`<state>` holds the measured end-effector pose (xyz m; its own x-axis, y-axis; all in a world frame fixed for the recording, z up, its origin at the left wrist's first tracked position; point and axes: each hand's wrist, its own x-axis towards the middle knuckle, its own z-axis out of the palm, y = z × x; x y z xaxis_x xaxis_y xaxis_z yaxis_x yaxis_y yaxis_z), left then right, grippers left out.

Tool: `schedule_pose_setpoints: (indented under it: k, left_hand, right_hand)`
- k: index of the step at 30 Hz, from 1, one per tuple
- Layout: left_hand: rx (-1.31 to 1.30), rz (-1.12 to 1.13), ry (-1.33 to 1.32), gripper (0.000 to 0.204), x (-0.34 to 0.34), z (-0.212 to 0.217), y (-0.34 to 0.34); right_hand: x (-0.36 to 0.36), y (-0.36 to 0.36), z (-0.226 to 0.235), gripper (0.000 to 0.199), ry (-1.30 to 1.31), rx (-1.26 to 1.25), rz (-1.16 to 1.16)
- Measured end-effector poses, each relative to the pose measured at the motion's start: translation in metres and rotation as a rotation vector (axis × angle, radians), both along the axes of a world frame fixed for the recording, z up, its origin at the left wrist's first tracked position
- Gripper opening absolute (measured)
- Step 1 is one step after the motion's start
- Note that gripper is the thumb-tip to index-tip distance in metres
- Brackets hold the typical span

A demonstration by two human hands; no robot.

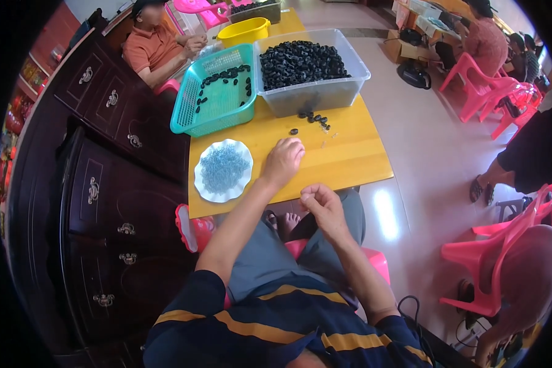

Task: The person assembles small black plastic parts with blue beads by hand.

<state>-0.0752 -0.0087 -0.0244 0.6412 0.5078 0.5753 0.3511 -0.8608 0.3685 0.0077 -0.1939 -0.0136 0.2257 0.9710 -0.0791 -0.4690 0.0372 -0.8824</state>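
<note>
My left hand point(283, 162) is over the yellow table point(349, 150), its fingers curled inward. What those fingers hold, if anything, is hidden. Just beyond it lies a single small black oval part point(294, 131), with a loose group of black parts point(316, 118) and a few tiny clear pieces farther off. My right hand point(325, 210) is at the table's near edge above my lap, thumb and fingertips pressed together; anything between them is too small to make out. To the left of my left hand stands a white scalloped plate point(199, 185) heaped with small clear bluish pieces point(224, 167).
A clear plastic bin point(313, 98) full of black parts stands at the back, beside a green basket point(218, 126) holding several more. Behind them is a yellow tub point(244, 30). One person point(156, 43) sits at far left, near dark cabinets point(122, 196). Pink chairs point(490, 270) stand right.
</note>
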Motion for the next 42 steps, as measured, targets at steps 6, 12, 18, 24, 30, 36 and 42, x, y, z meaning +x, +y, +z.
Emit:
schedule_pose_setpoints:
  k: [6, 12, 18, 24, 30, 36, 42]
  left_hand:
    - [-0.009, -0.023, 0.033, 0.008, -0.019, 0.005, -0.017]
    - [0.024, -0.033, 0.025, 0.008, -0.028, 0.002, -0.022]
    - [0.038, -0.016, 0.017, 0.009, -0.028, 0.003, -0.02]
    - [-0.32, 0.011, -0.182, 0.011, -0.029, 0.01, -0.038]
    - [-1.078, -0.18, -0.503, 0.005, -0.034, 0.032, -0.068]
    - [-1.032, -0.211, -0.42, 0.006, -0.032, 0.045, -0.086]
    - [-0.958, -0.192, -0.503, 0.009, -0.031, 0.052, -0.096]
  right_hand:
    - [0.0, -0.001, 0.004, 0.01, 0.003, 0.021, -0.007]
    - [-0.002, -0.001, 0.001, 0.01, -0.025, 0.002, -0.005]
    - [-0.002, -0.001, 0.005, 0.011, 0.003, 0.006, -0.006]
    - [0.0, -0.001, 0.003, 0.013, 0.013, -0.013, -0.032]
    - [0.0, 0.003, 0.008, 0.02, -0.03, 0.075, -0.291]
    - [0.002, 0.003, 0.002, 0.019, -0.115, 0.078, -0.236]
    - [0.006, 0.0, 0.008, 0.015, 0.136, 0.047, -0.217]
